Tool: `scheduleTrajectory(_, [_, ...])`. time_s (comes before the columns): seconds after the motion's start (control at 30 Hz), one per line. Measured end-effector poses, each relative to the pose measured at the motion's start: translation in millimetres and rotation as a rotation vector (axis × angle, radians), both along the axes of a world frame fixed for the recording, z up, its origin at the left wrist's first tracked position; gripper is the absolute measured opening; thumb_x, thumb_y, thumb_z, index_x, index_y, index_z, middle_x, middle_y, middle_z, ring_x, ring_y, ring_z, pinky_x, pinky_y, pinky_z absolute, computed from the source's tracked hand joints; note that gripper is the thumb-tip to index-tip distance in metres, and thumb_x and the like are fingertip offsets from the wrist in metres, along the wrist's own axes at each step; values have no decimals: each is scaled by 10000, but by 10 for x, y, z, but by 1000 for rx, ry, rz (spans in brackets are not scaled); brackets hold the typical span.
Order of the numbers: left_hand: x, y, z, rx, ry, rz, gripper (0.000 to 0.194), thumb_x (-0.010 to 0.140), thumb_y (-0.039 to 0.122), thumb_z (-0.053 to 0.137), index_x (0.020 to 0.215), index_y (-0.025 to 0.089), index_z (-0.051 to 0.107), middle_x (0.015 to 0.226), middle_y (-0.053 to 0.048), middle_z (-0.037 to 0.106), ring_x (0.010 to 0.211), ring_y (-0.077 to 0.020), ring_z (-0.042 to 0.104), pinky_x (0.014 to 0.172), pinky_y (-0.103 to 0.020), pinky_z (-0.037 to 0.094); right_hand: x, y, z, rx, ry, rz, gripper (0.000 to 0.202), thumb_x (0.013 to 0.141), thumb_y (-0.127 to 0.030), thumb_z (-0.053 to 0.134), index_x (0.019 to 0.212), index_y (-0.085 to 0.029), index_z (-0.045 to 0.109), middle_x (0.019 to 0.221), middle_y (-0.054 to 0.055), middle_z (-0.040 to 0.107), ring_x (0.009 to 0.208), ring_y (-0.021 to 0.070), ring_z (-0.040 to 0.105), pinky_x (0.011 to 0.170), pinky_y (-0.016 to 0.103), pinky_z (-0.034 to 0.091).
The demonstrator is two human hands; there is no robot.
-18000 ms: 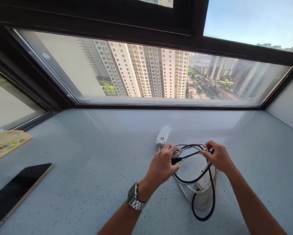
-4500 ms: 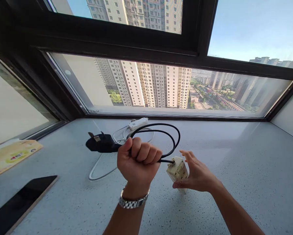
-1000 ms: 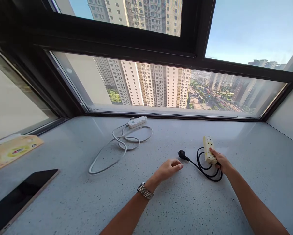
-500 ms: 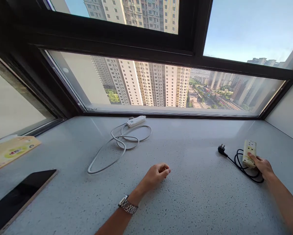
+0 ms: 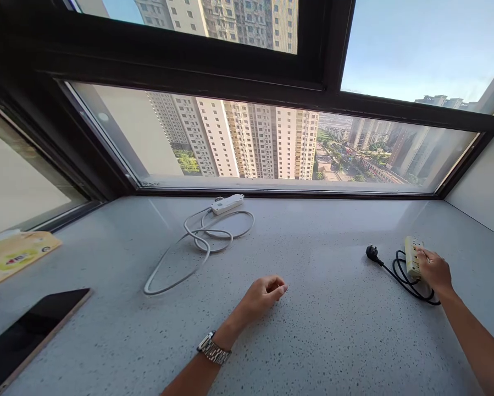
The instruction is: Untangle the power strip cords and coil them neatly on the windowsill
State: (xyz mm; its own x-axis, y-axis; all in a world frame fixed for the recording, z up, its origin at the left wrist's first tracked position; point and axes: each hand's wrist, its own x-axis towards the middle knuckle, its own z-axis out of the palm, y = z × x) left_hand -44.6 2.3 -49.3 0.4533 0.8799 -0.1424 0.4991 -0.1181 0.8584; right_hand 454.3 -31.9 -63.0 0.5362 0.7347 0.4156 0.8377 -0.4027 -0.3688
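My left hand [image 5: 264, 297], with a metal watch [image 5: 214, 348] on its wrist, rests on the speckled counter [image 5: 312, 341] with curled fingers and nothing visible in them. At the right, my right hand [image 5: 434, 269] grips a cream power strip [image 5: 411, 258] from its right side, covering part of its socket face. The strip's black cord [image 5: 403, 281] loops beside and below it, and its black plug [image 5: 372, 253] lies to the left. Near the window, a white power strip [image 5: 227, 204] lies with its white cable [image 5: 209, 250] in loose loops.
A dark-screened tablet or phone [image 5: 32, 335] lies at the lower left. Behind it is a yellow tissue pack [image 5: 18, 257]. Dark window frames [image 5: 271, 193] border the counter's back edge, and a white wall [image 5: 486, 181] stands at the right.
My right hand has shifted up and over the cream power strip, covering more of it. The strip has turned slightly more side-on. My left hand stays where it was.
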Motion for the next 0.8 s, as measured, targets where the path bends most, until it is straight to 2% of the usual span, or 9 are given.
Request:
scheduleTrajectory(0.07, [5,-13,25,-1,1,0,412,783,555,449,785,165,581,639,1,507,613,-149,469,571,-250,342,-88,-3,25,-14,23,17,545,899,-368,242,1163,-166,674,1224,135,638,1125,307,573,930,428,450])
scheduleTrajectory(0.13, [11,-19,45,-5,-3,-1,402,782,548,453,780,165,577,642,1,505,617,-149,462,579,-252,337,-172,-10,42,-83,8,54,555,919,-391,229,1240,-166,622,1311,134,580,1228,315,494,990,470,406])
scheduleTrajectory(0.27, [23,-20,65,-15,-13,4,391,774,537,459,774,162,571,637,6,489,606,-144,435,573,-255,316,-371,-62,33,-328,-77,65,687,865,-640,312,1352,-198,512,1427,145,459,1319,372,368,990,557,378])
scheduleTrajectory(0.4, [25,-33,77,-33,-21,8,387,770,538,468,758,164,565,632,8,480,593,-141,421,566,-254,313,-596,-175,-71,-410,-240,144,835,771,-772,373,1409,-237,431,1475,137,390,1364,397,277,1029,629,270])
scheduleTrajectory(0.5, [17,-51,78,-38,-22,5,396,786,550,469,769,167,569,639,9,470,587,-138,408,557,-254,308,-669,-248,-178,-427,-335,219,763,791,-742,383,1396,-283,453,1469,109,410,1359,410,280,1024,658,239])
scheduleTrajectory(0.63, [3,-52,64,-35,-41,1,417,799,564,472,779,160,573,641,8,470,592,-138,414,563,-256,320,-496,-229,-250,-367,-425,251,541,901,-554,349,1358,-309,504,1444,74,455,1332,379,344,1031,628,256])
scheduleTrajectory(0.73, [2,-49,61,-26,-47,6,411,794,554,475,776,156,578,632,7,478,594,-141,427,565,-256,326,-197,-89,-211,-362,-416,298,477,890,-505,414,1317,-337,541,1423,44,485,1330,358,360,1049,605,261])
scheduleTrajectory(0.8, [15,-61,61,-22,-37,15,408,789,551,478,772,157,581,629,7,483,592,-141,428,561,-255,323,4,49,-144,-381,-365,263,453,881,-477,446,1292,-330,565,1394,57,515,1328,356,368,1048,601,268])
